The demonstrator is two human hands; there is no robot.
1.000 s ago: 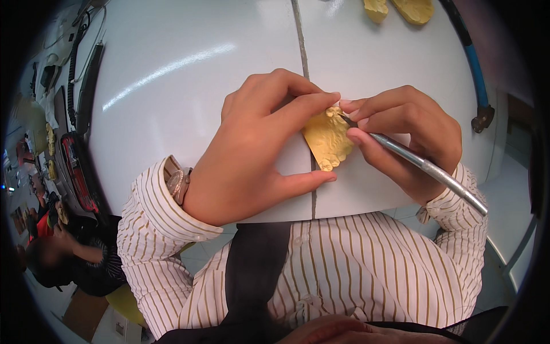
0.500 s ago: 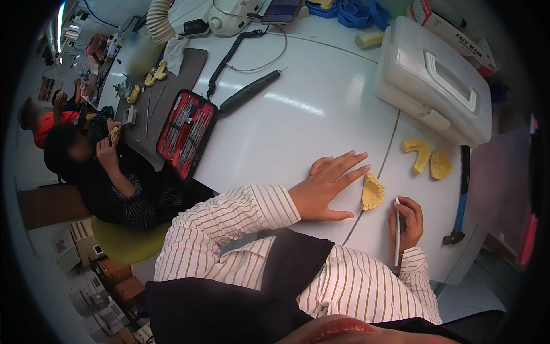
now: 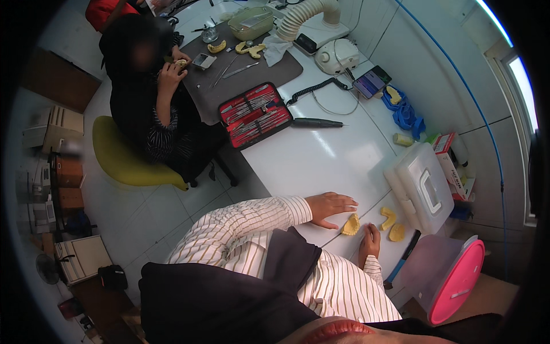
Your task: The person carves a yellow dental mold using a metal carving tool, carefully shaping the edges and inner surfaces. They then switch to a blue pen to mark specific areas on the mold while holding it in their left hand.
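Observation:
My left hand (image 3: 332,208) lies palm down on the white table, fingers stretched out and thumb apart, with nothing in it. Just right of its thumb sits a yellow plaster dental cast (image 3: 351,224), teeth showing along its edge. Across from it, my right hand (image 3: 371,243) rests on its side, fingers bent around a slim white pen-like tool that hardly shows from here. Beyond that hand lie a curved yellow plaster piece (image 3: 388,218) and a rounded yellow plaster piece (image 3: 396,232).
A hammer (image 3: 405,256) and a pink-lidded tub (image 3: 456,281) stand right; behind is a clear plastic case (image 3: 421,189). Farther left are a red-lined instrument kit (image 3: 256,116) and a dark handpiece (image 3: 317,122). A co-worker (image 3: 163,109) sits at the far left, holding a cast.
The view has swung and pulled back, so the table and hands look smaller and the tub's lid shows. Both hands stay beside the cast; the white tool is harder to see.

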